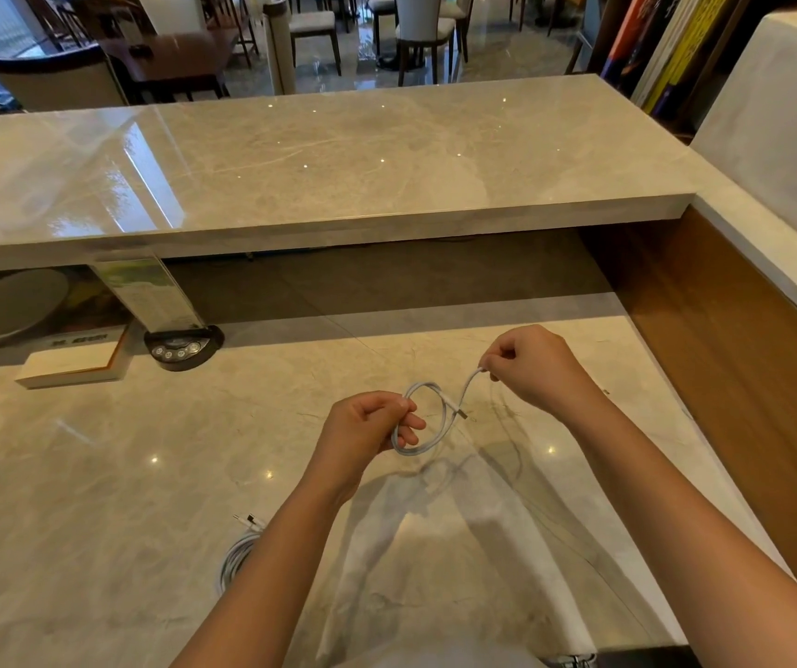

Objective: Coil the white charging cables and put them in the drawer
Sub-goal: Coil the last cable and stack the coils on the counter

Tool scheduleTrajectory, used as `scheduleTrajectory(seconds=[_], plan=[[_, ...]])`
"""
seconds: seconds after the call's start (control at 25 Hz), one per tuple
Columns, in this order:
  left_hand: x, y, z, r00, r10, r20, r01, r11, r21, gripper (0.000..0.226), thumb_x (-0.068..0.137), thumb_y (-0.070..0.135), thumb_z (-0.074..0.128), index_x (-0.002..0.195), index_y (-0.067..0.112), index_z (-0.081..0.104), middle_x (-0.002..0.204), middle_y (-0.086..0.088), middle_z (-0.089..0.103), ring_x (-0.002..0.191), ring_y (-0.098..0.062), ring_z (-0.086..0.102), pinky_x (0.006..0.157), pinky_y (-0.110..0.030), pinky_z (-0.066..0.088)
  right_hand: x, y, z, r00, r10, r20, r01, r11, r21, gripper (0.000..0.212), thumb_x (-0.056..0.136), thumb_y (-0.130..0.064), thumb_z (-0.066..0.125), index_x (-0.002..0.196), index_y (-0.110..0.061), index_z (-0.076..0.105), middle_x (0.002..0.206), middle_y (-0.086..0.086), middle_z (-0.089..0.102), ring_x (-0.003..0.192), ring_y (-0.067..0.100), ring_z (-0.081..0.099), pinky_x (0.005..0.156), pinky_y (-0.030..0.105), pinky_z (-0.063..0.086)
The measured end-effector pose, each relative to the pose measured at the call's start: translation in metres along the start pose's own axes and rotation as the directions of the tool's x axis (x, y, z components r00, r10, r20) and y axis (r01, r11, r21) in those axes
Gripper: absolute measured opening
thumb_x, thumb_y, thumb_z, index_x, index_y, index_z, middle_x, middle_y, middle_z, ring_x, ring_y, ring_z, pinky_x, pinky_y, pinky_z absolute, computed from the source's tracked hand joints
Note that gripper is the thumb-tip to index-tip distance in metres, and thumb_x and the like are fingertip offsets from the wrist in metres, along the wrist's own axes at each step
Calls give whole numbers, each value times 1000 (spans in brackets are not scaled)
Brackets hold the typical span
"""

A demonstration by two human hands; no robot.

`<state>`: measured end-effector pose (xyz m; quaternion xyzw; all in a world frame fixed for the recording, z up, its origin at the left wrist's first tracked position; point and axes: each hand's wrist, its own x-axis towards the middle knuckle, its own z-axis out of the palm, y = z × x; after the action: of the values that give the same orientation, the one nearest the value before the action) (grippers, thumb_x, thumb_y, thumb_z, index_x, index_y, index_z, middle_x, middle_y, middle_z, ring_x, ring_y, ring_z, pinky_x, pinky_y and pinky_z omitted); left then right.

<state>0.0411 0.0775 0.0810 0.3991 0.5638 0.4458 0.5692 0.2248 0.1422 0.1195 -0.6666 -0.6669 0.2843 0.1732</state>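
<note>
Toward the far left edge of the pale marble table (97, 474) lie a flat white book with an orange edge (71, 367) and a black oval button panel (183, 348) holding an upright clear sign. Near the front edge, partly hidden under the left forearm, a second white charging cable (237, 554) lies already bundled, its plugs pointing away from the person. The left hand (367, 426) has its fingers curled, pinching a small loop of the thin white charging cable (427, 417) above the middle of the table. From that loop the free length runs up and rightward to the right hand (533, 366), whose fingers pinch it near its end; a plug dangles beside the loop. So the uncoiled stretch lies to the right of the loop, its long axis slanting left to right, and the right hand looks best placed to feed it in. Bare tabletop lies open on both sides; a wooden wall bounds the right edge. No drawer is in view.
</note>
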Motion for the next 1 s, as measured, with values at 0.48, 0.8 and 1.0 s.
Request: scheduleTrajectory(seconds=[0.48, 0.8, 1.0], plan=[[-1, -18, 7, 985, -141, 98, 168, 909, -381, 26, 93, 13, 49, 108, 1, 66, 98, -11, 73, 89, -16, 70, 80, -25, 56, -53, -30, 45, 961, -270, -64, 277, 950, 143, 24, 93, -13, 48, 114, -20, 39, 82, -3, 58, 70, 13, 61, 65, 30, 55], [2, -17, 14, 981, -116, 155, 176, 872, -457, 25, 95, 11, 44, 100, 4, 67, 91, -7, 73, 85, -11, 69, 77, -20, 56, -63, -25, 55, 903, -422, -78, 422, 906, -28, 11, 95, -20, 44, 105, -16, 40, 86, 4, 60, 71, 21, 58, 60, 32, 49], [5, -17, 17, 985, -128, 114, 170, 816, -553, 24, 95, 11, 44, 103, -1, 63, 93, -13, 73, 87, -15, 71, 75, -24, 58, -67, -10, 61, 954, -279, -108, 294, 941, 165, 14, 91, -27, 55, 93, -25, 41, 69, -11, 50, 61, 7, 52, 57, 15, 43]])
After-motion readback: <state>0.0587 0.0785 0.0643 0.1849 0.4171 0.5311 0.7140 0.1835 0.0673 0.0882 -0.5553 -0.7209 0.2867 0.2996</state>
